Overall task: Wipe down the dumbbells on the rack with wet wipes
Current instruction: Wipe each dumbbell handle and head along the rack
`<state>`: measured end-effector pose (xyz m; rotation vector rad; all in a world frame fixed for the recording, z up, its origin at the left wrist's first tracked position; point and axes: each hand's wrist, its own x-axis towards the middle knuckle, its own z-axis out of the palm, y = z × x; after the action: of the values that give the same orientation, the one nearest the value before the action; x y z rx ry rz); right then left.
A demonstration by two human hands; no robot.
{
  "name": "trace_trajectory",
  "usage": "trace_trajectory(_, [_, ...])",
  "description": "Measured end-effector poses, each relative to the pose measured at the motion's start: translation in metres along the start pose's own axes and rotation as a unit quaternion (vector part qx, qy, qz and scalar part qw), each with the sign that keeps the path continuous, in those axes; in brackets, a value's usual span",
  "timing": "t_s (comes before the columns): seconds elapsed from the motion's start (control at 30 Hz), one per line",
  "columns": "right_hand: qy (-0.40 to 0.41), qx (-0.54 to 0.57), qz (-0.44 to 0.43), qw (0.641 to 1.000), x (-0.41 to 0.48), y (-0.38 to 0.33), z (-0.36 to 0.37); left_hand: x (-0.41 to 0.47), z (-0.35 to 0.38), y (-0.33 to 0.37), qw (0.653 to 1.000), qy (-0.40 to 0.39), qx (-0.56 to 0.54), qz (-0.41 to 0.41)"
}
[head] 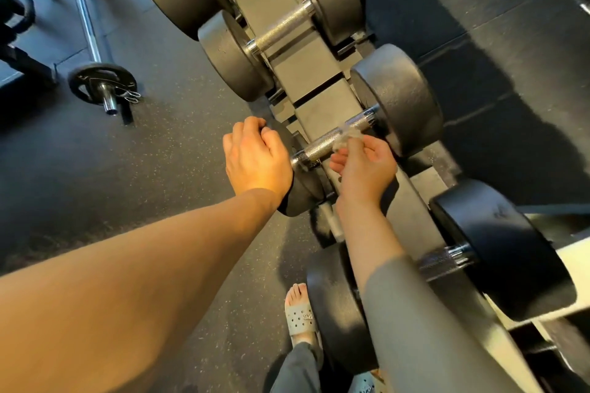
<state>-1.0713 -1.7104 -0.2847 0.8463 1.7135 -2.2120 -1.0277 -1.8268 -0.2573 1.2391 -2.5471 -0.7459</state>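
A black dumbbell [399,99] with a knurled chrome handle lies across the rack [306,73] in the middle of the head view. My right hand [364,166] pinches a small crumpled wet wipe [346,137] against that handle. My left hand [255,156] lies over the dumbbell's near black head with its fingers curled over the top edge. Two larger dumbbells [281,25] sit higher on the rack, and another dumbbell [498,246] sits nearer, partly behind my right forearm.
A barbell [92,51] with plates lies on the speckled rubber floor at the left. My foot in a grey sandal [300,316] stands close to the rack's base. More black equipment shows at the far left edge.
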Motion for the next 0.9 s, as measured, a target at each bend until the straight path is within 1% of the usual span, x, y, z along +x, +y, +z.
trace_trajectory(0.03, [0.005, 0.018, 0.035, 0.999, -0.001, 0.005, 0.001, 0.0, 0.0, -0.001, 1.0, 0.0, 0.001, 0.0])
trace_trajectory(0.07, [0.0, 0.0, 0.059, 0.998, -0.002, 0.011, 0.002, 0.0, 0.0, -0.001, 1.0, -0.001, 0.001, 0.001])
trace_trajectory(0.13, [-0.045, -0.107, 0.074, 0.991, -0.007, 0.025, 0.005, 0.001, 0.001, -0.002, 1.0, -0.003, 0.002, 0.004])
trace_trajectory(0.2, [-0.105, -0.22, 0.075, 0.967, -0.006, 0.029, 0.008, 0.0, 0.002, -0.002, 1.0, -0.003, 0.003, 0.003])
trace_trajectory(0.23, [-0.128, -0.261, 0.085, 0.953, -0.001, 0.025, 0.009, 0.001, 0.002, -0.002, 1.0, -0.003, 0.005, 0.003])
trace_trajectory(0.27, [-0.145, -0.279, 0.103, 0.944, 0.004, 0.019, 0.008, 0.002, 0.002, -0.002, 1.0, -0.003, 0.007, 0.001])
trace_trajectory(0.3, [-0.15, -0.273, 0.127, 0.942, 0.008, 0.012, 0.006, 0.002, 0.002, -0.002, 1.0, -0.004, 0.01, 0.0])
trace_trajectory(0.33, [-0.142, -0.238, 0.155, 0.948, 0.011, 0.005, 0.003, 0.002, 0.002, -0.002, 1.0, -0.005, 0.011, -0.001])
trace_trajectory(0.4, [-0.087, -0.087, 0.188, 0.974, 0.016, -0.006, -0.004, 0.002, 0.002, -0.002, 1.0, -0.007, 0.012, -0.001])
trace_trajectory(0.43, [-0.058, 0.004, 0.187, 0.981, 0.019, -0.009, -0.006, 0.002, 0.001, -0.002, 1.0, -0.006, 0.013, 0.001])
trace_trajectory(0.47, [-0.04, 0.064, 0.176, 0.982, 0.022, -0.009, -0.007, 0.002, 0.001, -0.002, 1.0, -0.005, 0.014, 0.003])
trace_trajectory(0.5, [-0.033, 0.077, 0.158, 0.984, 0.022, -0.008, -0.006, 0.002, 0.002, -0.002, 1.0, -0.005, 0.014, 0.006])
trace_trajectory(0.53, [-0.036, 0.054, 0.143, 0.988, 0.02, -0.005, -0.004, 0.002, 0.001, -0.002, 1.0, -0.006, 0.013, 0.007])
trace_trajectory(0.6, [-0.073, -0.058, 0.137, 0.986, 0.011, 0.002, 0.002, 0.002, 0.001, -0.001, 1.0, -0.009, 0.01, 0.006])
trace_trajectory(0.67, [-0.145, -0.203, 0.131, 0.96, 0.001, 0.009, 0.005, 0.003, 0.001, -0.001, 1.0, -0.007, 0.009, 0.003])
trace_trajectory(0.7, [-0.169, -0.252, 0.125, 0.945, 0.0, 0.009, 0.005, 0.002, 0.001, -0.001, 1.0, -0.006, 0.008, 0.003])
trace_trajectory(0.73, [-0.169, -0.266, 0.125, 0.941, 0.002, 0.007, 0.005, 0.002, 0.0, 0.0, 1.0, -0.006, 0.007, 0.004])
trace_trajectory(0.77, [-0.147, -0.241, 0.136, 0.95, 0.005, 0.005, 0.003, 0.002, 0.0, 0.0, 1.0, -0.006, 0.007, 0.006])
trace_trajectory(0.8, [-0.113, -0.172, 0.152, 0.967, 0.009, 0.001, 0.0, 0.002, 0.0, 0.0, 1.0, -0.005, 0.008, 0.007])
trace_trajectory(0.83, [-0.077, -0.076, 0.161, 0.981, 0.012, -0.004, -0.002, 0.003, 0.0, -0.001, 1.0, -0.003, 0.008, 0.008])
trace_trajectory(0.87, [-0.047, 0.021, 0.16, 0.986, 0.016, -0.007, -0.004, 0.002, 0.0, -0.001, 1.0, -0.002, 0.007, 0.009])
trace_trajectory(0.9, [-0.033, 0.083, 0.156, 0.984, 0.017, -0.008, -0.004, 0.002, 0.001, -0.001, 1.0, -0.003, 0.006, 0.008])
